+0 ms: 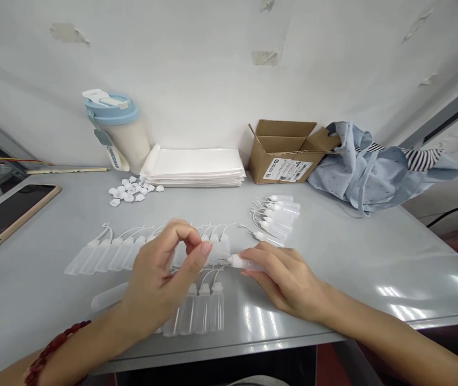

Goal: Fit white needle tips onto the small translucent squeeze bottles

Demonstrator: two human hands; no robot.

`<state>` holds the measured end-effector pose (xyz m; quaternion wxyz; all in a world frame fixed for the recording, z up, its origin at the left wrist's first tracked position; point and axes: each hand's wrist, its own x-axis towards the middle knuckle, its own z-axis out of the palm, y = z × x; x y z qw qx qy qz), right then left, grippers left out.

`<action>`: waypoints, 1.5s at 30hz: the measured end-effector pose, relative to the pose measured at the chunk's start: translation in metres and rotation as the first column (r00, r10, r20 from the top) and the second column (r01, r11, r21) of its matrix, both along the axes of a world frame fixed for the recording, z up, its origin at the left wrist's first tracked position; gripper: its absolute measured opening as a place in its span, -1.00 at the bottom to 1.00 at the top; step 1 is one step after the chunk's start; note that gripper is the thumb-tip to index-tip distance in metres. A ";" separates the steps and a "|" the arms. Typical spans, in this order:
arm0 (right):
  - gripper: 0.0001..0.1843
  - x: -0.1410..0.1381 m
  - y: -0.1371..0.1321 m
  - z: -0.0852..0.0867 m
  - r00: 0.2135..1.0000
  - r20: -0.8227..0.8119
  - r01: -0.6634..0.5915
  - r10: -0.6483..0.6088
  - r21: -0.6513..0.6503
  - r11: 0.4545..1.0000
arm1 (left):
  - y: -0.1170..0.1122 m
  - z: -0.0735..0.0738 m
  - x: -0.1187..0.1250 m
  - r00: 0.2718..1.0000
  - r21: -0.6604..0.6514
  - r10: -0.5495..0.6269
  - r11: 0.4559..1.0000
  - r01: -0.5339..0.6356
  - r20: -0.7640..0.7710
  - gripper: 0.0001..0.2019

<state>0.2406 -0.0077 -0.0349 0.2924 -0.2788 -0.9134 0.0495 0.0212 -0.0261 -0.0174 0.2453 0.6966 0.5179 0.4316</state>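
A small clear needle-tip squeeze bottle (236,261) with a white top is gripped between the thumb and fingers of my right hand (289,276), its thin tip pointing left. Just left of that tip, my left hand (162,268) has thumb and index finger pinched together; whatever may be between them is too small to make out. Beneath and beside my left hand lie two rows of similar bottles, a back row (104,256) and a front row (202,313), many with thin cap straps. My left hand partly hides both rows. A single clear bottle (108,296) lies near my left wrist.
Several more needle-tip bottles (279,217) lie beyond my right hand. Loose white caps (130,190) are heaped near a stack of white packets (197,166). Along the wall stand a blue-lidded cup (126,139), an open cardboard box (285,161) and blue cloth (366,171). A phone (9,217) lies left.
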 end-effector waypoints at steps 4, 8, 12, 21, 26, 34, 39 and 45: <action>-0.87 -0.002 0.000 -0.002 0.999 -0.033 -0.009 0.011 0.061 0.998 | 0.002 0.006 0.001 0.978 -0.267 -0.207 0.944 0.195 -0.014 -0.60; -0.81 -0.003 0.000 -0.005 0.999 -0.032 -0.029 0.033 0.130 0.991 | 0.005 0.006 0.001 0.934 -0.436 -0.352 0.852 0.290 -0.066 -0.53; -0.75 -0.002 0.000 -0.006 0.997 -0.034 -0.052 0.064 0.268 0.962 | 0.005 0.005 0.001 0.942 -0.455 -0.330 0.851 0.264 -0.069 -0.50; -0.80 -0.003 -0.001 0.002 0.991 -0.024 -0.106 0.132 0.462 0.880 | 0.005 0.006 0.001 0.895 -0.569 -0.420 0.703 0.427 0.152 -0.66; -0.83 -0.004 -0.001 -0.001 0.985 -0.052 -0.130 0.165 0.401 0.907 | 0.004 0.003 -0.001 0.882 -0.544 -0.430 0.701 0.462 0.195 -0.73; -0.67 -0.005 -0.002 -0.004 0.986 -0.165 0.038 0.005 0.255 0.966 | 0.005 0.004 -0.003 0.913 -0.400 -0.389 0.823 0.404 0.123 -0.87; -0.67 -0.002 -0.004 -0.001 0.987 -0.157 0.014 0.019 0.209 0.978 | 0.003 0.005 -0.002 0.917 -0.387 -0.398 0.839 0.381 0.040 -0.83; -0.67 -0.001 -0.002 0.001 0.961 -0.272 -0.125 0.057 -0.240 0.963 | 0.000 -0.005 -0.004 0.867 -0.022 -0.431 0.898 0.440 -0.249 -0.92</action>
